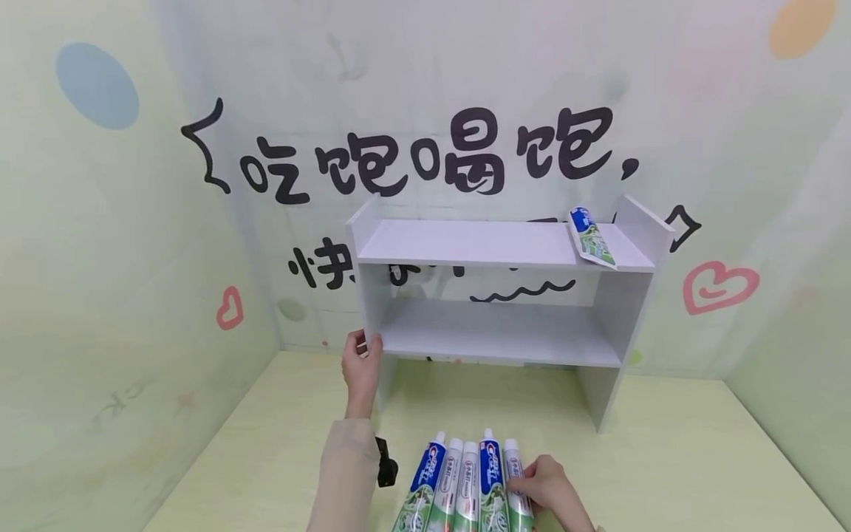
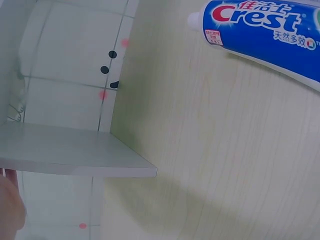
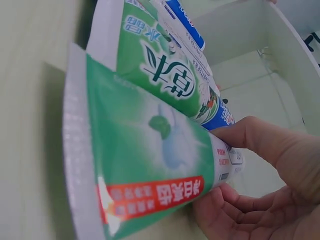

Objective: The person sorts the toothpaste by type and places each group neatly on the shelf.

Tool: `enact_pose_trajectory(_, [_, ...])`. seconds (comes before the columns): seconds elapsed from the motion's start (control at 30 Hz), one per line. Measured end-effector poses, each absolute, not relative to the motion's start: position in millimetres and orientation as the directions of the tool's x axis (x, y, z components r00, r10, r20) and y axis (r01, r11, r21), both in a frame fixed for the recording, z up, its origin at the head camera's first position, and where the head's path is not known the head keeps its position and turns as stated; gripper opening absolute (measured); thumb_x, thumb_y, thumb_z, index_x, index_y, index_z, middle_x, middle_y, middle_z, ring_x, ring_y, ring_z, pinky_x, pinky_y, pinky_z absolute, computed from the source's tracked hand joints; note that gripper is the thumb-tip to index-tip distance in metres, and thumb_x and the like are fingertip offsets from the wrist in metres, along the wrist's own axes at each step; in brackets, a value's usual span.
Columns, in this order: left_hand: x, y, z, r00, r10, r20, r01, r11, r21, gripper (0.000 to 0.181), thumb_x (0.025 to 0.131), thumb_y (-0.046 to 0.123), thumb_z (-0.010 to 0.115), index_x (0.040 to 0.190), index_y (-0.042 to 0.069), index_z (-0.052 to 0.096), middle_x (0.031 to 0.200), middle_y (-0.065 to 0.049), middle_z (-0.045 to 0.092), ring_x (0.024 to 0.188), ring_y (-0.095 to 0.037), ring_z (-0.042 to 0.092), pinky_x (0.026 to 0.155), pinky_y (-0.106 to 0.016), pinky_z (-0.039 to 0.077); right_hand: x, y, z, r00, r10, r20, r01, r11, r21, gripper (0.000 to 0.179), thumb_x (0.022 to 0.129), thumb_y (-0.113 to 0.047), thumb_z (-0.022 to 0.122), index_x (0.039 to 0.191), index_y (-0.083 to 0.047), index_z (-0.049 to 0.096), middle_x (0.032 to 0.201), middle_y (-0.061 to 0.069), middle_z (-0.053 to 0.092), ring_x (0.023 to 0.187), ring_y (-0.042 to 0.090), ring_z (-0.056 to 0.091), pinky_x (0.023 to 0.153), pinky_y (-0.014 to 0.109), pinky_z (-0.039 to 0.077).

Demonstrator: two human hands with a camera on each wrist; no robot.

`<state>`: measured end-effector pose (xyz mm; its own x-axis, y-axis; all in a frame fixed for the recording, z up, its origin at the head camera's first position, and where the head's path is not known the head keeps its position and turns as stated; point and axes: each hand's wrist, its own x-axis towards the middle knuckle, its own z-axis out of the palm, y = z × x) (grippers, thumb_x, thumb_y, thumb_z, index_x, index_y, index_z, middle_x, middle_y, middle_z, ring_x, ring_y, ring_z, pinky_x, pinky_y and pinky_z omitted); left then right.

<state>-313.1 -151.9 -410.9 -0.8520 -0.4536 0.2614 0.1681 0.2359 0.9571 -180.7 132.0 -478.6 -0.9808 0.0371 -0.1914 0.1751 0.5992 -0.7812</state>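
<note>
My left hand [image 1: 361, 373] holds the left side panel of a white two-tier shelf [image 1: 499, 353], its thumb on the front edge. In the left wrist view only part of that hand [image 2: 10, 207] shows, beside the panel. With thumb and fingers my right hand [image 1: 548, 484] pinches the rightmost toothpaste tube [image 1: 517, 473] near its cap end. Seen from the right wrist, this tube [image 3: 150, 155] is green and white with a red band, the thumb on top and fingers beneath. A blue Crest tube [image 1: 492, 473] lies beside it, in a row of several tubes.
Another toothpaste tube [image 1: 592, 236] lies aslant on the shelf's top tier, near the right end. The shelf stands on a pale wood table [image 1: 286, 443] close to the printed back wall [image 1: 425, 89]. A black device [image 1: 385, 463] sits at the left wrist.
</note>
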Motion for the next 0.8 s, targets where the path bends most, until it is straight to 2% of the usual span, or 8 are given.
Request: enact_pose_trajectory(0.8, [-314.3,-152.2,-410.6,-0.852,-0.454,0.261,0.173,0.226,0.959,0.029,0.089,0.025,0.054,0.111,0.008,0.054,0.112,-0.009,0.056,0.093,-0.019,0.050,0.069,-0.026,0.042,-193.8,139.0,-426.7,-0.993,0.079,-0.091,0.118,0.485,-0.866,0.033,0.070,-0.009,0.071,0.088,0.012,0.053,0.074,0.015,0.058,0.059,0.018,0.057,0.054,0.030,0.053])
